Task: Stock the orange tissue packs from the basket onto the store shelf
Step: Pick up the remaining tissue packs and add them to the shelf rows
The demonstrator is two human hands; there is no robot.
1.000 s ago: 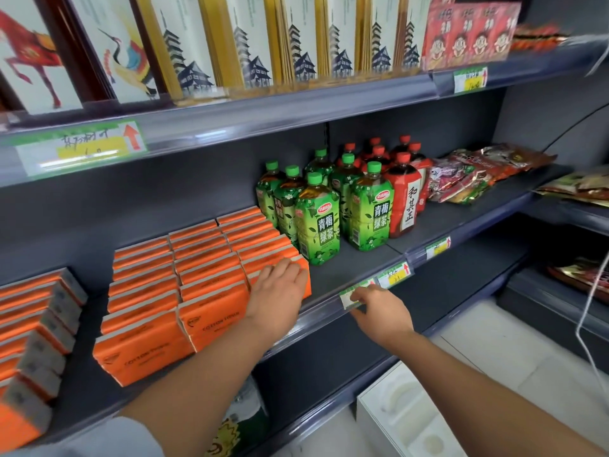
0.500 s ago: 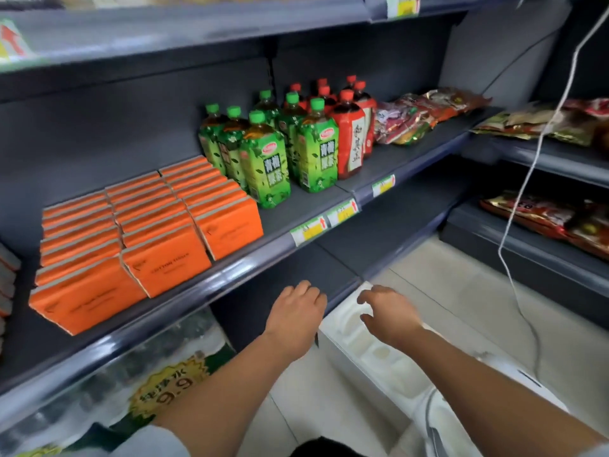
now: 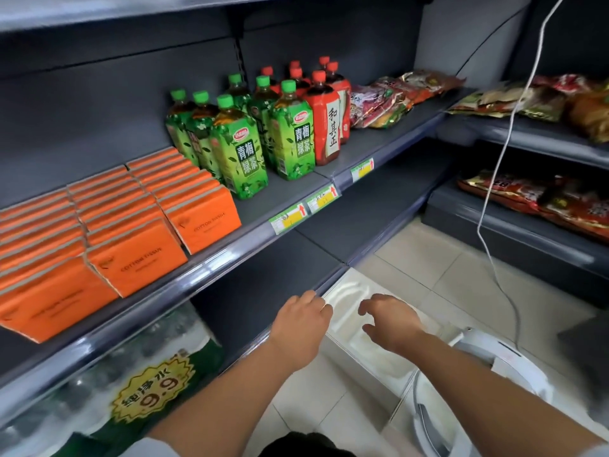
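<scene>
Along the left and far side runs the dark grey metal store shelf [image 3: 211, 268], loaded just as it was a second ago. Orange cardboard tissue packs [image 3: 138, 258] stand in rows at its left end. Green-labelled tea bottles [image 3: 244, 153] are just right of them, then red-labelled bottles [image 3: 326, 127]. Near the shelf foot, on the tiled floor, sits the white plastic basket [image 3: 346, 291].

The hands have moved. A second ago the left lay on a front pack and the right touched the shelf edge. Now the left hand [image 3: 301, 324] and right hand [image 3: 392, 324] hang low over the basket, close together but apart. Both are empty, with fingers loosely bent.
</scene>
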